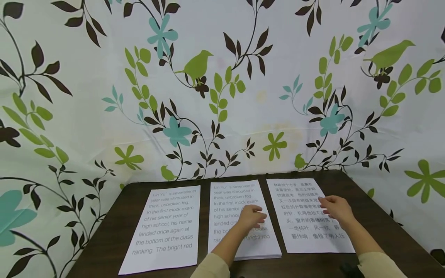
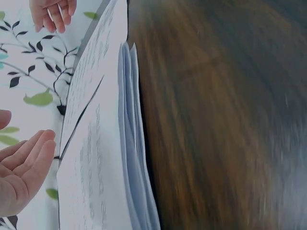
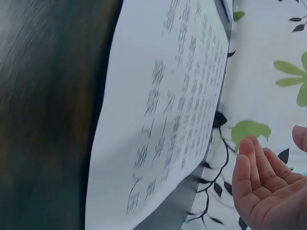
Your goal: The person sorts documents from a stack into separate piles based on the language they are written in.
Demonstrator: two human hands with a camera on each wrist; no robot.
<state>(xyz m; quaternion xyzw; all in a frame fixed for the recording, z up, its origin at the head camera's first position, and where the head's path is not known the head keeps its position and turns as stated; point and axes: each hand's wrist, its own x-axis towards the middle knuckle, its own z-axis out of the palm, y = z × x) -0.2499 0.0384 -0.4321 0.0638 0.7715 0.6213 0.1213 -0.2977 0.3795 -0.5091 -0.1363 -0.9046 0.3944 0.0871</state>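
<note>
Above the middle stack of English-text sheets (image 1: pixel 231 216) hovers my left hand (image 1: pixel 251 218), its fingers loosely bent with nothing held. My right hand (image 1: pixel 337 210) is over the right edge of the sheet printed in Chinese (image 1: pixel 295 216), also holding nothing. Each wrist view shows its own hand raised off the paper, the left fingers (image 2: pixel 36 158) and the right fingers (image 3: pixel 259 167) fairly straight, thumb apart. In the left wrist view the stack's several layered edges (image 2: pixel 132 143) show along its near side.
A separate English-text sheet (image 1: pixel 163 227) lies to the left on the dark wooden table (image 1: pixel 101 239). Behind the table hangs a white cloth (image 1: pixel 222 150) with leaves, flowers and birds. A small dark object (image 1: pixel 349 268) is beside the right sleeve.
</note>
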